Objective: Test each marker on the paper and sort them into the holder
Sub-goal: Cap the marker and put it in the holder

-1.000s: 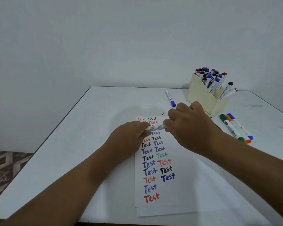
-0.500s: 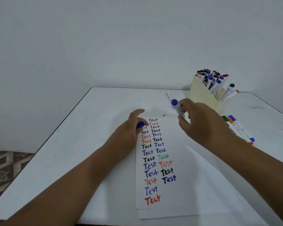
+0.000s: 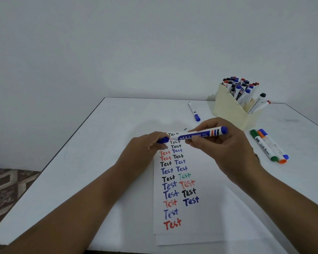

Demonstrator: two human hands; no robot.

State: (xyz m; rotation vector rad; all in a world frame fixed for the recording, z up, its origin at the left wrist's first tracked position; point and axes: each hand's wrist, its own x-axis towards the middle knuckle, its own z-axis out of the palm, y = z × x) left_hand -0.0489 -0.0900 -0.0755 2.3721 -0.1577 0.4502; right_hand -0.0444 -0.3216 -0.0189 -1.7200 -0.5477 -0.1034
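Over the paper [image 3: 187, 213] filled with coloured "Test" words, my right hand [image 3: 226, 149] grips a blue marker [image 3: 196, 135] by its barrel, held level. My left hand [image 3: 145, 147] pinches its blue cap [image 3: 162, 139] at the tip end. Farther back right, three loose markers [image 3: 269, 146] lie beside the cream holder [image 3: 233, 110], which is packed with markers.

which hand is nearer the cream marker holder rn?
Right. The right hand grips the blue marker just in front of the holder; the left hand, pinching the cap, sits farther away across the paper.
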